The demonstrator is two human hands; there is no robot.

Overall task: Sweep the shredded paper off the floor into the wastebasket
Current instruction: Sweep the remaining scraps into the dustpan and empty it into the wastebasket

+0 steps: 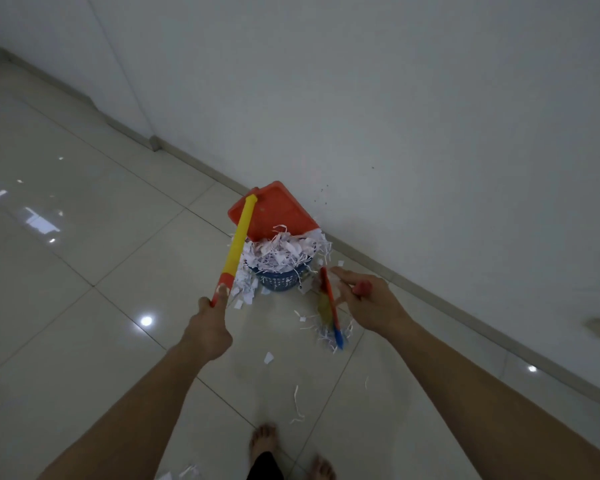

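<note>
1. Left hand [208, 327], lower centre of frame, fingers wrapped round the red end of the long yellow handle [239, 237]. Grip sits at the far end; judged to give leverage for tipping.
2. Orange dustpan [274, 213] at the handle's other end is tilted, lip down, over the blue wastebasket [280, 280], centre frame, close to the wall. Tilt lets the load slide out by its own weight.
3. Shredded paper [284, 252] is heaped above the wastebasket rim, touching the dustpan lip. Basket looks overfull; spill likely.
4. Right hand [369, 303], right of centre, fingers curled on a red grip. The broom [329, 310] hangs below it with bristles down on the floor [84, 237], just right of the wastebasket. Presumably parked there to pen in a small clump of strips.
5. Loose strips lie round the basket foot and toward the lower centre, near two bare feet [264, 441].
6. Judgement: emptying step in hand; floor not yet finished.
</note>
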